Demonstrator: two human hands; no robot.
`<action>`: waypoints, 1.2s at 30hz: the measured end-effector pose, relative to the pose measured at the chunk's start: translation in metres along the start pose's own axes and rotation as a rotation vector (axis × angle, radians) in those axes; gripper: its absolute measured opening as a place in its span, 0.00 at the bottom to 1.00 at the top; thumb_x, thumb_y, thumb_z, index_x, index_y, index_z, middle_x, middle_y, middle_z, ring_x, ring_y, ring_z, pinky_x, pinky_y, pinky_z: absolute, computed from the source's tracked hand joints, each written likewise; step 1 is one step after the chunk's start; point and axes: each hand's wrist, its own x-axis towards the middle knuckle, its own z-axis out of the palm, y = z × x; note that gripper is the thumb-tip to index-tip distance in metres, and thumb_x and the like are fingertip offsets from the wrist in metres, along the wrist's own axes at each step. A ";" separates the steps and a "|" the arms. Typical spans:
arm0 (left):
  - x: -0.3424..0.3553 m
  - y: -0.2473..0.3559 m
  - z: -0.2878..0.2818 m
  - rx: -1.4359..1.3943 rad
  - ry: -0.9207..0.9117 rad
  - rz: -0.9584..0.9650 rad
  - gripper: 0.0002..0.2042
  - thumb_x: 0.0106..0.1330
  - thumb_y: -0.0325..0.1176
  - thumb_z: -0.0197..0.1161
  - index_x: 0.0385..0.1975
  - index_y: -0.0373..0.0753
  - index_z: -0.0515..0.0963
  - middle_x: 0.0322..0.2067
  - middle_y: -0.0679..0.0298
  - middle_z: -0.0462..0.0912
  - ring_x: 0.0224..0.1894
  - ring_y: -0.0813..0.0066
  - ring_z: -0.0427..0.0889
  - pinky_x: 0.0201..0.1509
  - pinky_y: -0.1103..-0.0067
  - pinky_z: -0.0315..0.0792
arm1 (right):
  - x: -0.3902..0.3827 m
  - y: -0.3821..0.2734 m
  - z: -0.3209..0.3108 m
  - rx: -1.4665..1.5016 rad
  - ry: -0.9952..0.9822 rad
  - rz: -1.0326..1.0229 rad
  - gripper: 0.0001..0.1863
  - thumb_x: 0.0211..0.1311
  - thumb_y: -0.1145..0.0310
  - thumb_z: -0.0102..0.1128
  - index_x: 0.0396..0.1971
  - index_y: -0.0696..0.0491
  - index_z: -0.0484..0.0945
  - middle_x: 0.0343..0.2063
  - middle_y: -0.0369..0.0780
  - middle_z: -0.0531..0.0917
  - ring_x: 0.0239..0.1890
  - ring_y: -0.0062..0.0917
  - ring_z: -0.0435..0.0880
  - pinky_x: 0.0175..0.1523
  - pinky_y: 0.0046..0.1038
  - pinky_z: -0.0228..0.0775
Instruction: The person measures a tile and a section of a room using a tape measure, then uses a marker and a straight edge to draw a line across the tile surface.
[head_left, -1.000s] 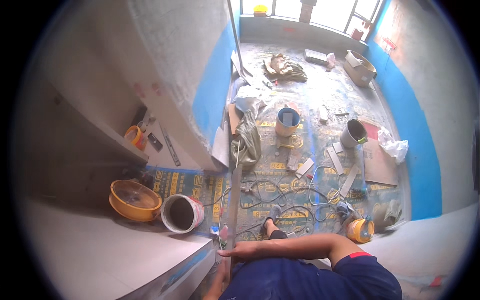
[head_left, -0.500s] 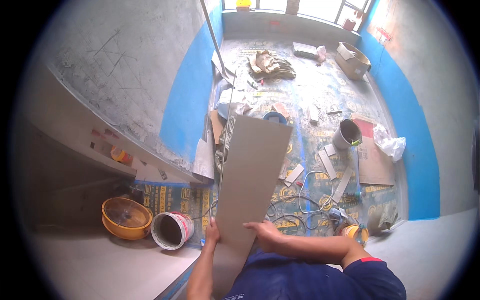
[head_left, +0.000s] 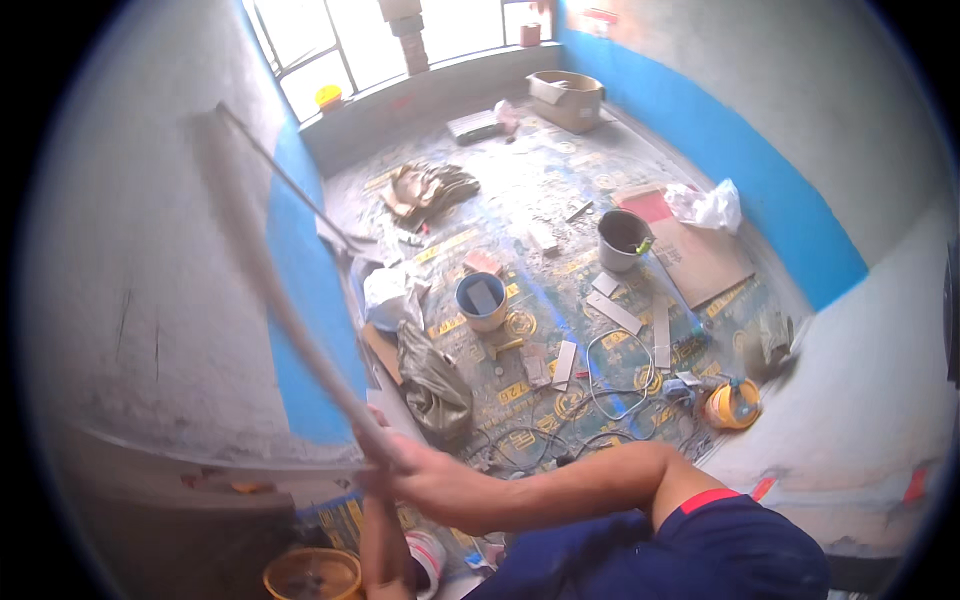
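Note:
A long, narrow grey-beige tile is seen edge-on and smeared by motion, slanting from my hands up to the far left in front of the wall. My right hand is closed on its near end, the forearm reaching across from the right. My left hand grips the same end just beyond and is partly hidden behind my right hand. Below my hands, an orange basin and a white-and-red bucket show at the lower edge, the bucket partly covered by my arm.
Ahead on the printed floor sheeting stand a blue-rimmed bucket, a grey bucket and a yellow bucket. Tile strips and looped cables lie around. A crumpled sack lies left; cardboard lies right.
The tile has turned from broad face toward me to edge-on and swung left. My right hand has moved left, close to my left hand. The view has shifted and tilted.

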 end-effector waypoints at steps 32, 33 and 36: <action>-0.062 0.284 0.008 -0.242 1.175 -0.278 0.06 0.74 0.29 0.54 0.35 0.35 0.75 0.31 0.60 0.84 0.33 0.72 0.85 0.42 0.76 0.79 | 0.011 -0.044 -0.383 -0.314 0.319 -0.443 0.12 0.61 0.62 0.62 0.29 0.57 0.77 0.28 0.34 0.79 0.33 0.19 0.75 0.40 0.22 0.67; -0.083 0.302 -0.005 -0.161 1.257 -0.363 0.06 0.74 0.30 0.54 0.37 0.34 0.74 0.31 0.60 0.84 0.34 0.71 0.85 0.43 0.76 0.79 | 0.007 -0.043 -0.375 -0.312 0.284 -0.406 0.13 0.62 0.61 0.62 0.31 0.58 0.78 0.29 0.35 0.80 0.33 0.20 0.76 0.40 0.23 0.67; -0.179 0.312 -0.049 0.041 1.515 -0.432 0.07 0.74 0.30 0.53 0.40 0.32 0.72 0.32 0.57 0.83 0.35 0.70 0.85 0.43 0.75 0.79 | 0.006 -0.017 -0.357 -0.353 0.118 -0.328 0.18 0.65 0.57 0.61 0.36 0.61 0.80 0.31 0.37 0.82 0.34 0.22 0.78 0.40 0.25 0.68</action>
